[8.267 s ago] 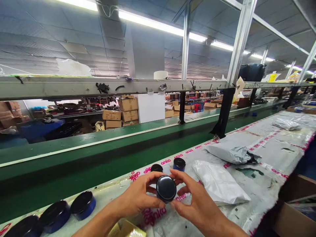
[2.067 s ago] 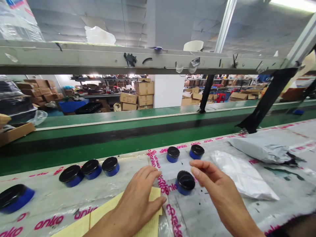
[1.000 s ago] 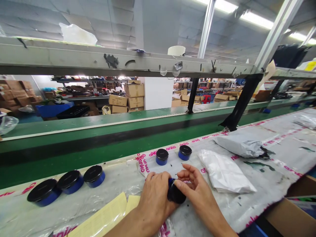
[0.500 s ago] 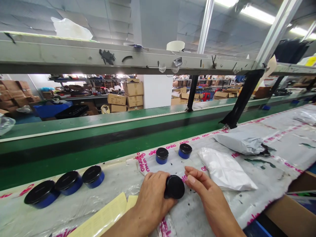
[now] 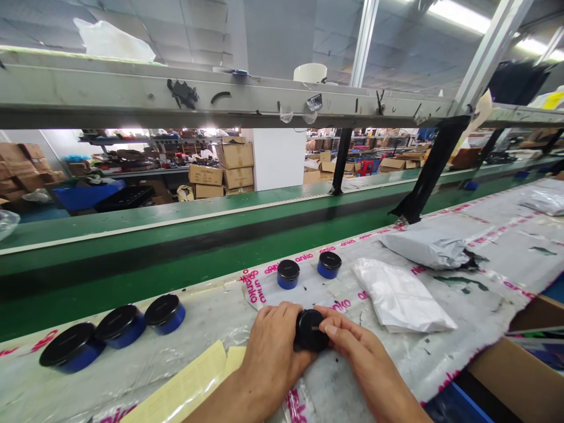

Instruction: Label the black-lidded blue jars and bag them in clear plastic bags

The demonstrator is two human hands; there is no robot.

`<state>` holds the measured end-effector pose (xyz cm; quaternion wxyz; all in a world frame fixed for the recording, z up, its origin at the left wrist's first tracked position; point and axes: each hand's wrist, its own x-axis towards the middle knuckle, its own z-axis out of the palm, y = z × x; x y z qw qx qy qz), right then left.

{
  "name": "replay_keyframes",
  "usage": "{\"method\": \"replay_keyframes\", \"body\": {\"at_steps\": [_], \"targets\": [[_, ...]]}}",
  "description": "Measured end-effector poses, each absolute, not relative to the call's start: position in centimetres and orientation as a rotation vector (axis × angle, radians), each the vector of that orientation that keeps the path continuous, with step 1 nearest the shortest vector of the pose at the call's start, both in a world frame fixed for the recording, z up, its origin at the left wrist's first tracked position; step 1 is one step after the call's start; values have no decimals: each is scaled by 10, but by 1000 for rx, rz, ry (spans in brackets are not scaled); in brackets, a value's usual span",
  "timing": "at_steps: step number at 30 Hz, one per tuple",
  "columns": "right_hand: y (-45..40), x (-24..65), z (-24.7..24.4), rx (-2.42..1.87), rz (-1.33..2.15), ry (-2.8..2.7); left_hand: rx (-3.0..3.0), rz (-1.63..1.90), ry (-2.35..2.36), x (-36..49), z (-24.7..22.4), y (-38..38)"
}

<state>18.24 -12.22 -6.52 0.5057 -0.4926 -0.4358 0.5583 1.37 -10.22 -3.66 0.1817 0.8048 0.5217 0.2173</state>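
My left hand (image 5: pixel 274 341) is wrapped round the side of a round black-topped container (image 5: pixel 311 332), its flat black face turned towards me. A small faint mark shows on that face. My right hand (image 5: pixel 352 343) meets the container's right edge, thumb and forefinger closed together at the rim. Whether a small piece lies between those fingertips, I cannot tell. Just beyond my hands stand two blue round containers with black tops, a left one (image 5: pixel 288 274) and a right one (image 5: pixel 329 265). Farther left, three more sit in a row, the nearest of them (image 5: pixel 73 348) largest in view.
Right of my hands lies a white plastic pouch (image 5: pixel 403 294), with a grey plastic bag (image 5: pixel 425 244) behind it. Yellow printed sheets (image 5: pixel 185 382) lie by my left forearm. Past the plastic-covered bench runs a green conveyor (image 5: pixel 198 249), under a raised shelf beam (image 5: pixel 247 106).
My right hand has moved left, from beside the held container to its rim. A faint mark now shows on the black face. The view has shifted slightly.
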Motion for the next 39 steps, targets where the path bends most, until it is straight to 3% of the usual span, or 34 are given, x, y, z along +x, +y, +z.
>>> {"method": "replay_keyframes", "body": {"at_steps": [39], "targets": [[-126, 181, -55, -1318, 1183, -1235, 2313, 607, 1425, 14, -35, -103]]}}
